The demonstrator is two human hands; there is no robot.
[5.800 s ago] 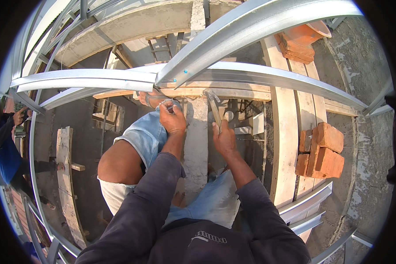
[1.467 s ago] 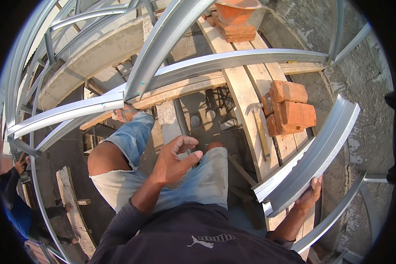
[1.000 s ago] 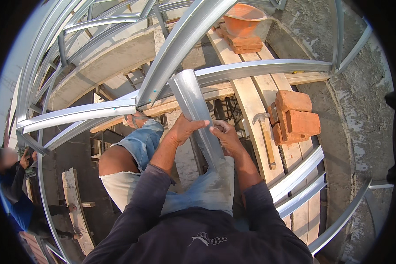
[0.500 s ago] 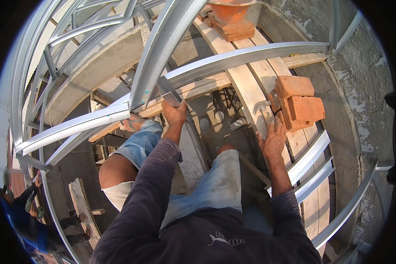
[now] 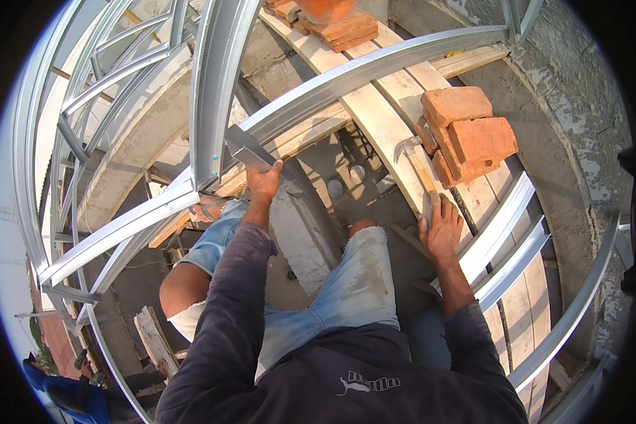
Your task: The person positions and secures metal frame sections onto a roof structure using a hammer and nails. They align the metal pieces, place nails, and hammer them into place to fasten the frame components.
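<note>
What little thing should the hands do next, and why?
I'd probably close the right hand around the hammer and lift it. That hand lies over the lower end of the handle, on the wooden planks, while the left hand grips a metal piece beside the metal beam.

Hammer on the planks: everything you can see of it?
The hammer has a grey, claw-style metal head and a straight, yellowish handle that looks wooden. It lies on a pale plank, head away from the person, handle running back toward them and slightly right. The head sits just left of the stacked bricks. The right hand covers the handle's lower end; whether it grips is hard to tell.
</note>
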